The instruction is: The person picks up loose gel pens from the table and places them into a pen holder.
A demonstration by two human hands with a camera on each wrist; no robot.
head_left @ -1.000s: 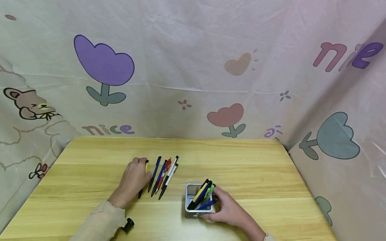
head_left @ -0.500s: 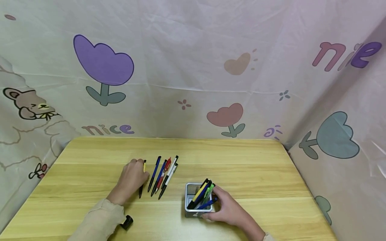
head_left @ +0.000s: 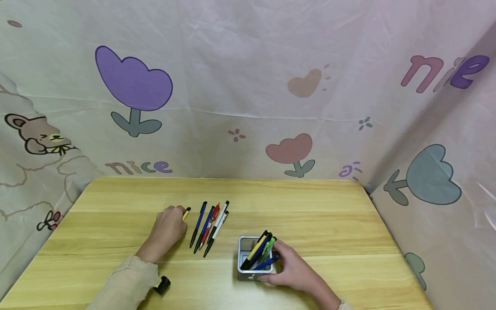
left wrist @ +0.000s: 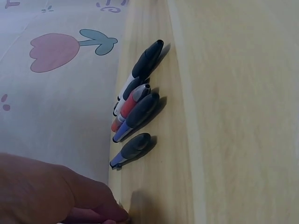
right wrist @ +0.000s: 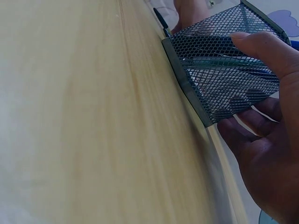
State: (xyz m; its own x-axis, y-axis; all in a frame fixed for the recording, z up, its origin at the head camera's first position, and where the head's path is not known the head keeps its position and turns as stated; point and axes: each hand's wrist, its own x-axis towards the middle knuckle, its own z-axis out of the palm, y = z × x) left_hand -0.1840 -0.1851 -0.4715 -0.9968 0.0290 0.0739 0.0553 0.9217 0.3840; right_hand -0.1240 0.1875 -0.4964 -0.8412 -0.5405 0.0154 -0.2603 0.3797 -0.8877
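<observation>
Inside holder (head_left: 246,276), yellow pen (head_left: 257,248), head view only

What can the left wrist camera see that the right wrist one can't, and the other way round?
Only the left wrist view shows the red pen and the pink flower.
Only the right wrist view shows the mesh cup and the right hand holding it.
Both show part of the left hand and the wooden table.

Pale curtain walls (head_left: 217,51) printed with tulips (head_left: 133,84), light wood-grain table (head_left: 294,206), soft shadowed right corner
</observation>
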